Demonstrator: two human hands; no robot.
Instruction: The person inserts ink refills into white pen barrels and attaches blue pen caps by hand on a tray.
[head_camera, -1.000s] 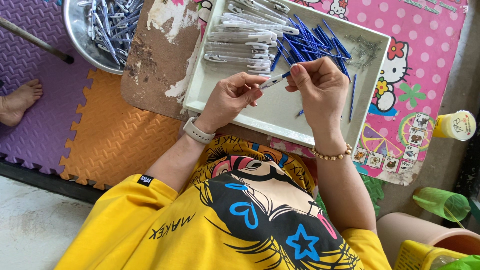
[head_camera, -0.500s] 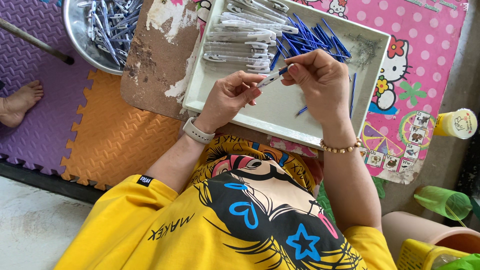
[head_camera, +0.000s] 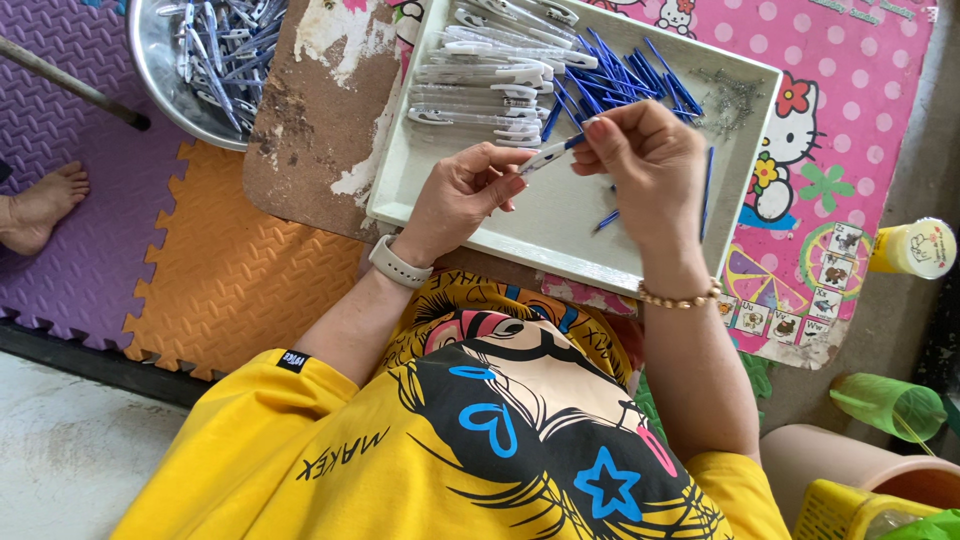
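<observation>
My left hand (head_camera: 462, 192) grips a white pen barrel (head_camera: 540, 157) above a white rectangular tray (head_camera: 560, 220). My right hand (head_camera: 645, 165) pinches the blue refill end (head_camera: 575, 141) sticking out of that barrel. In the tray lie a stack of white pen barrels (head_camera: 480, 85) at the far left and a heap of blue refills (head_camera: 625, 75) in the middle. Small metal springs (head_camera: 735, 95) are scattered in the tray's far right corner. Two loose blue refills (head_camera: 607, 219) lie on the tray floor beneath my right hand.
A metal bowl (head_camera: 160, 70) of pen parts stands at the far left on foam floor mats (head_camera: 230, 270). A worn brown board (head_camera: 310, 120) lies under the tray. A bare foot (head_camera: 40, 205) is at left. A yellow bottle (head_camera: 915, 248), green cup (head_camera: 890, 405) and yellow basket (head_camera: 850, 510) stand right.
Both hands have stayed over the tray with the barrel and refill between them; my right hand shifted slightly away and its fingers closed further around the refill's end.
</observation>
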